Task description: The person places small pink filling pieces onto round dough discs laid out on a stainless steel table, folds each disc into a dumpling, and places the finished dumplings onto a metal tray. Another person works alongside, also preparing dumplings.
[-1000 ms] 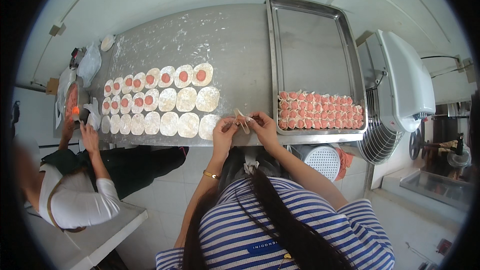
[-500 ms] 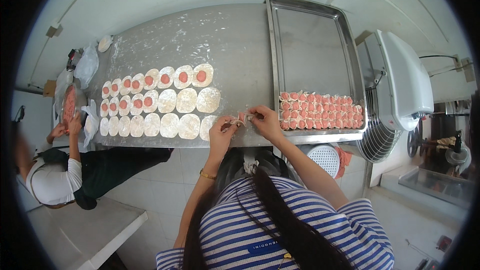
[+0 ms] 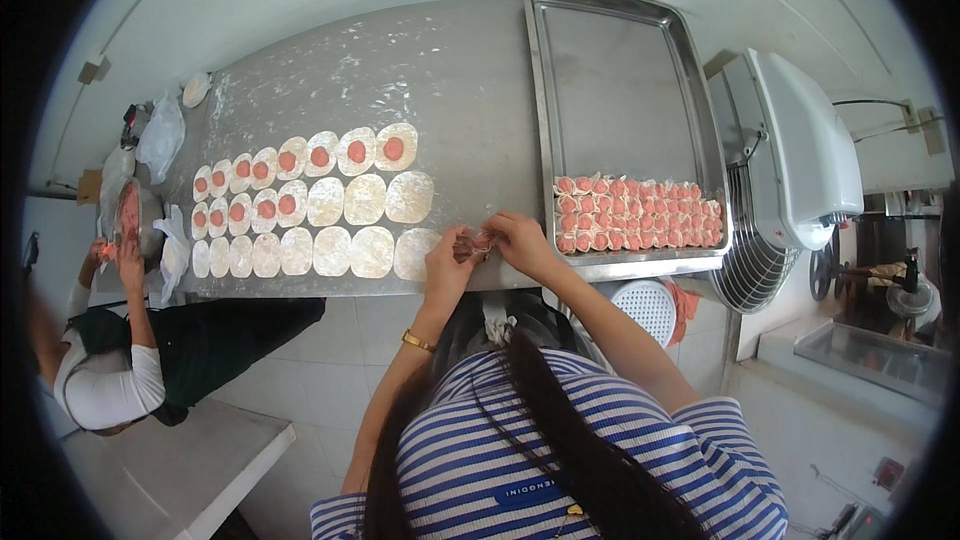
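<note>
Head view: pinching a small meat-filled wrapper [image 3: 483, 241] with the fingertips of left hand [image 3: 449, 258] and right hand [image 3: 522, 242], near the front edge of the tabletop [image 3: 470, 110]. Seems to be the folding step; calls next for soft presses, without squashing.

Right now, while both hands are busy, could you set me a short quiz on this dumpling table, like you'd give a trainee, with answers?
1. True or false: the row of wrappers nearest the person on the metal table shows no filling.

2. Where do the pink-topped dumplings sit in the rectangular metal tray?
A) At the far end
B) At the near end
C) Spread over all of it

3. What do the left hand and right hand hold between them?

Key: 1. True. 2. B. 3. A wrapper with pink filling.
</note>
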{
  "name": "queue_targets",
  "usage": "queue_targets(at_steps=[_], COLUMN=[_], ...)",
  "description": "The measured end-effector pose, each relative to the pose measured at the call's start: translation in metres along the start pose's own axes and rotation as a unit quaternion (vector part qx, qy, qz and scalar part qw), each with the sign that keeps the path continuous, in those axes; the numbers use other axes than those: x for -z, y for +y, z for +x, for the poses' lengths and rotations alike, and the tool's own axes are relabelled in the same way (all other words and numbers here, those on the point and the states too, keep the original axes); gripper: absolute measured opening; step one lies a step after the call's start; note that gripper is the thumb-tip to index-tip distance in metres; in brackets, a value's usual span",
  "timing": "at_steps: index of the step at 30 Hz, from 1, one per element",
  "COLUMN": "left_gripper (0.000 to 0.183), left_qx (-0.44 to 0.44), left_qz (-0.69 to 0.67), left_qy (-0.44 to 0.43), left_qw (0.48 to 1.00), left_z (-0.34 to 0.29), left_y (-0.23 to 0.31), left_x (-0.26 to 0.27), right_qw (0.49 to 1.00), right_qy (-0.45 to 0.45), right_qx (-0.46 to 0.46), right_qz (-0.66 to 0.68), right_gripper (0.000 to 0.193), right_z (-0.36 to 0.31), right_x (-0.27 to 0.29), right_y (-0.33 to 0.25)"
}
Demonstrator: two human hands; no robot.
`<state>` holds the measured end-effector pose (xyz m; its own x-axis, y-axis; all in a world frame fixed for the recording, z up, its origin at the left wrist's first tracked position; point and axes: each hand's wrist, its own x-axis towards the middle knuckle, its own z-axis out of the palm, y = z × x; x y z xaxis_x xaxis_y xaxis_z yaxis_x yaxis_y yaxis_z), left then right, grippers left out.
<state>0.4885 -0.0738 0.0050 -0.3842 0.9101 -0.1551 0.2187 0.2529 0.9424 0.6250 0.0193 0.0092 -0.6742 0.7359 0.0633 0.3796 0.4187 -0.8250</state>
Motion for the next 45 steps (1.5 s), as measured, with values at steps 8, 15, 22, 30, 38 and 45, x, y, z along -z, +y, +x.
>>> queue_targets(at_steps=[8,15,22,30,38,45], left_gripper=[0.027,0.025,0.025,0.024,0.028,0.027], left_qx=[-0.002,-0.047,-0.028,-0.014,-0.043,-0.036], left_qz=[0.044,0.102,0.053,0.109,0.093,0.113], left_qy=[-0.051,-0.025,-0.037,-0.075,-0.096,-0.124], left_qw=[0.998,0.993,0.998,0.991,0.990,0.985], left_z=[0.003,0.010,0.014,0.015,0.020,0.024], left_y=[-0.002,-0.002,-0.004,-0.002,-0.001,0.003], left_x=[0.001,0.004,0.004,0.007,0.014,0.017], right_qw=[1.000,1.000,0.998,0.998,0.999,0.999], right_qy=[-0.005,0.026,0.033,0.044,0.014,0.048], right_qx=[-0.014,-0.001,-0.047,0.025,-0.002,-0.011], right_qz=[-0.028,-0.006,-0.020,-0.026,-0.046,-0.005], right_gripper=[0.021,0.020,0.015,0.028,0.030,0.022], right_z=[-0.008,0.001,-0.003,-0.003,-0.005,-0.001], right_x=[0.004,0.002,-0.008,-0.012,-0.004,-0.005], right_y=[-0.005,-0.007,-0.012,-0.005,-0.002,-0.009])
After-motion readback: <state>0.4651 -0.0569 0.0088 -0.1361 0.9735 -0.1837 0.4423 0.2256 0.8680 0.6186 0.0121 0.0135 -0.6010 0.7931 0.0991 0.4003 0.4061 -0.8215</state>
